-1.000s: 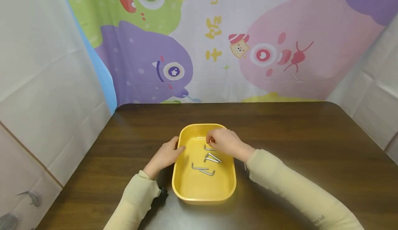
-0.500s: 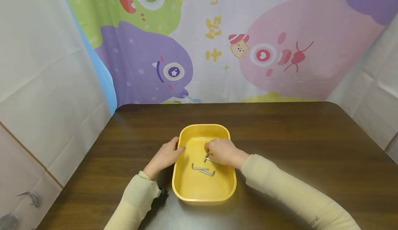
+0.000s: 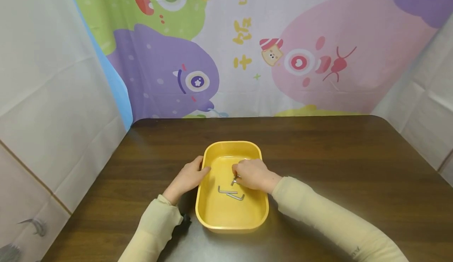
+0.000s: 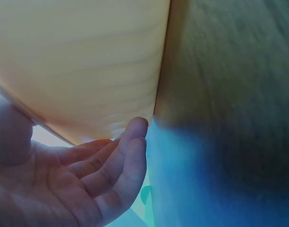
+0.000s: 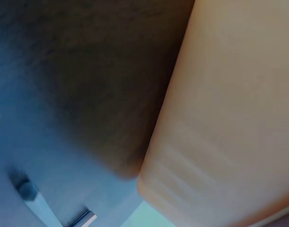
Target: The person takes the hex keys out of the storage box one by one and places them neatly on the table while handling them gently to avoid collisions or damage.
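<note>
the left hand [image 3: 189,176] grips the rim of a yellow tray [image 3: 231,216] on a brown surface [image 3: 318,148]. hex keys [image 3: 228,192] lie inside; the right hand [image 3: 253,173] curls at them, hold unclear. best to brace the tray and pinch lightly.

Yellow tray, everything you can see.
The yellow tray looks plastic: an open-topped rounded rectangle with raised walls, upright on the dark table. The left hand grips its left side, thumb over the rim. L-shaped metal pieces lie on its floor; the right hand reaches inside. Wrist contact with the rim is unclear.
</note>
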A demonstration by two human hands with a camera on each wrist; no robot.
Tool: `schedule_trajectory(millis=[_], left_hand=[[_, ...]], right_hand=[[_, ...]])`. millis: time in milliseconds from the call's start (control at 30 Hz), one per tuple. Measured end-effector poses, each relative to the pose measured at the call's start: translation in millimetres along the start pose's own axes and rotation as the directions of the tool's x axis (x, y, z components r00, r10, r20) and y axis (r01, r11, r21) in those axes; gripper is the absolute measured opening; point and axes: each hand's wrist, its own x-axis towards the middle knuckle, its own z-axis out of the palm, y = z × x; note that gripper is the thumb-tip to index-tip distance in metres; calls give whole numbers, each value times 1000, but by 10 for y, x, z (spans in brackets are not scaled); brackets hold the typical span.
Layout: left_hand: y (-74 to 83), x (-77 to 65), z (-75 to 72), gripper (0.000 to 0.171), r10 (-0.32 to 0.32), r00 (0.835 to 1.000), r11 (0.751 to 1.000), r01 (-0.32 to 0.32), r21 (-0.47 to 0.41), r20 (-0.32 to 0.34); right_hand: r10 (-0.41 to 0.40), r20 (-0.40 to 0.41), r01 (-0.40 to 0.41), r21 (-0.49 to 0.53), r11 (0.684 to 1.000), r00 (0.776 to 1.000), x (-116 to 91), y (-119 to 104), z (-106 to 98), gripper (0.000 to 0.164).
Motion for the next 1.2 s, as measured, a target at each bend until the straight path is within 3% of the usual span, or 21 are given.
schedule_trajectory(millis=[1200], left_hand=[[5,10,1,40,2,1000,1000,-2,3,10]], right_hand=[[-30,-59,32,34,999,998,-31,11,-11,17]])
